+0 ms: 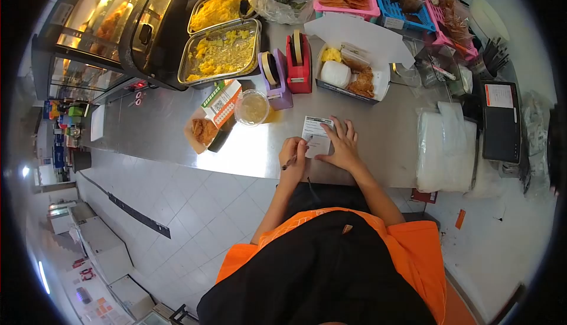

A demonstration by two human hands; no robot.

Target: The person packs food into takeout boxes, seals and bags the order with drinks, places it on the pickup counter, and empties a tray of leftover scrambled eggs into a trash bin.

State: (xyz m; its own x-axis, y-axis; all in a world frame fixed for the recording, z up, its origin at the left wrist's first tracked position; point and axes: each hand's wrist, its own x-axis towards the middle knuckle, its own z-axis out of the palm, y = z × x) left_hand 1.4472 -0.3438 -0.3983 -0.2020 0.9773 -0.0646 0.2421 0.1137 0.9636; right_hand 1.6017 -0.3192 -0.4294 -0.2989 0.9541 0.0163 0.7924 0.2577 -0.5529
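Note:
A small white printed slip [318, 142] lies on the steel counter, close to its front edge. My left hand [292, 155] is closed round a dark pen [289, 163], its tip end over the slip. Flat on the slip's right side, with fingers spread, rests my right hand [342, 146]. Behind the slip, an open white box [383, 83] holds rice, fried chicken and something yellow. To the left are a lidded clear cup [252, 108] and fried chicken [204, 130] in a paper sleeve.
Purple [277, 92] and red [300, 80] tape dispensers stand behind the slip. Trays of yellow food [207, 59] and a lit glass warmer [94, 36] are at the left. White plastic bags [446, 148] and a black device [501, 127] lie at the right.

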